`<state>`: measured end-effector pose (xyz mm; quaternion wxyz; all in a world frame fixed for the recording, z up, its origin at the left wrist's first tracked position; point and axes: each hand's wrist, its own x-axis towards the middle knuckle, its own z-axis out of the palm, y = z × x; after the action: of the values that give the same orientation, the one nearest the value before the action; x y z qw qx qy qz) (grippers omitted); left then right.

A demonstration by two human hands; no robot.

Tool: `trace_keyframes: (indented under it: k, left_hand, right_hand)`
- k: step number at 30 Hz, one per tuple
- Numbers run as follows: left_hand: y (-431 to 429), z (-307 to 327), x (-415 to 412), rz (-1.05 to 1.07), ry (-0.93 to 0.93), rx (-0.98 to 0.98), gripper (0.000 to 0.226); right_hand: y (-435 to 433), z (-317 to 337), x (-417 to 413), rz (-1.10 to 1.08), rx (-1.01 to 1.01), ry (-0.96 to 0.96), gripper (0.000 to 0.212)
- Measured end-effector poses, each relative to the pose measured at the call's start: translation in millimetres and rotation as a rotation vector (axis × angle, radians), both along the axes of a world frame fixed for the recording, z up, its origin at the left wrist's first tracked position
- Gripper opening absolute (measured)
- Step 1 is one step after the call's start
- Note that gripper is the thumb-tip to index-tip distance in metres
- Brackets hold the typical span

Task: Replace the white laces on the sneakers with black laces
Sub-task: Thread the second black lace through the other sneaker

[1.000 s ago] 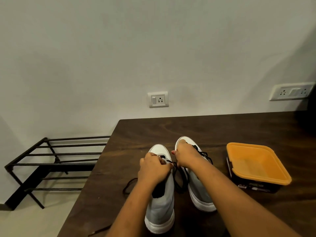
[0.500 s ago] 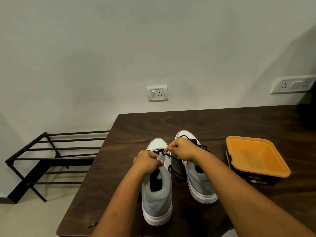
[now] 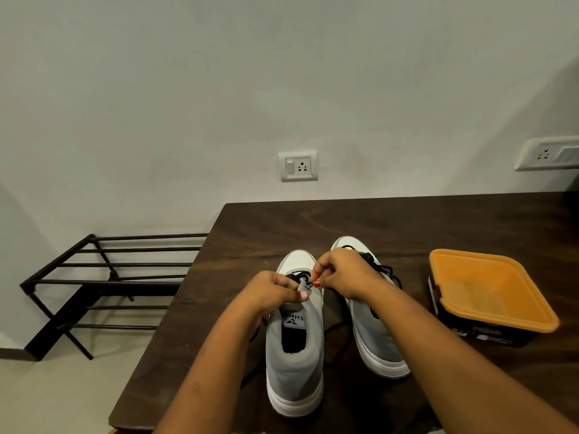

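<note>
Hands have closed in on each other since half a second ago, nearly touching now. Nearest, the left sneaker [image 3: 294, 368], heel toward us. The left hand [image 3: 272, 292] has curled fingers and pinches its grey tongue; I cannot tell if lace sits in that pinch too. The right hand [image 3: 344, 274] pinches the black lace [image 3: 300, 275] at the top eyelets. The right sneaker [image 3: 376, 343] stands just beside, already laced black, half hidden by the forearm. On the table [image 3: 407, 220] further right stands a dark tub [image 3: 470, 332], its orange lid [image 3: 488, 289] hiding the contents. Beyond are a metal rack [image 3: 109, 277], a wall socket [image 3: 298, 166], and a second socket panel [image 3: 548, 153] cut off at the edge.
</note>
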<state>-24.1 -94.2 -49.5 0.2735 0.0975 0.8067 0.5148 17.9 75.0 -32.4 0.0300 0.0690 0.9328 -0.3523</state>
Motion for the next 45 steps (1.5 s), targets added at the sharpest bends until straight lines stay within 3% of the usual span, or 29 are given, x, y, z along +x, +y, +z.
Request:
trace_keyframes:
  k: [3, 6, 10, 16, 26, 31, 38, 40, 45]
  left_hand:
    - [-5.0, 4.0, 2.1, -0.035, -0.024, 0.031, 0.021]
    - [-16.7, 1.8, -2.8, 0.100, 0.015, 0.094, 0.022]
    - [-26.4, -2.9, -8.5, 0.176, 0.104, -0.057, 0.009]
    - [-24.1, -4.8, -6.6, 0.241, -0.043, 0.082, 0.011]
    - [-28.5, -1.4, -0.7, 0.181, -0.152, 0.216, 0.026]
    - [-24.8, -7.6, -3.2, 0.179, -0.038, 0.182, 0.015]
    - [-17.3, -3.5, -1.8, 0.357, 0.215, -0.053, 0.022]
    - [-17.8, -1.3, -4.9, 0.504, 0.158, 0.091, 0.020]
    - [-38.4, 20.3, -17.0, 0.899, -0.199, 0.884, 0.025]
  right_hand:
    - [1.9, -0.7, -1.4, -0.019, -0.014, 0.082, 0.019]
    - [0.1, 1.8, -0.9, -0.050, -0.094, 0.164, 0.012]
    - [-15.6, -3.4, -3.6, -0.010, -0.118, 0.163, 0.010]
    - [-35.5, -9.1, -11.2, -0.002, -0.041, 0.124, 0.032]
    - [-43.8, -10.2, -8.4, -0.016, -0.087, 0.118, 0.030]
    - [-48.1, -13.4, -11.6, 0.010, -0.026, 0.136, 0.024]
    - [-43.8, -13.3, -11.3, 0.086, 0.046, 0.085, 0.018]
    - [-43.5, -13.4, -12.1, 0.075, 0.063, 0.082, 0.019]
    - [-41.5, -11.8, -10.5, 0.069, 0.056, 0.073, 0.029]
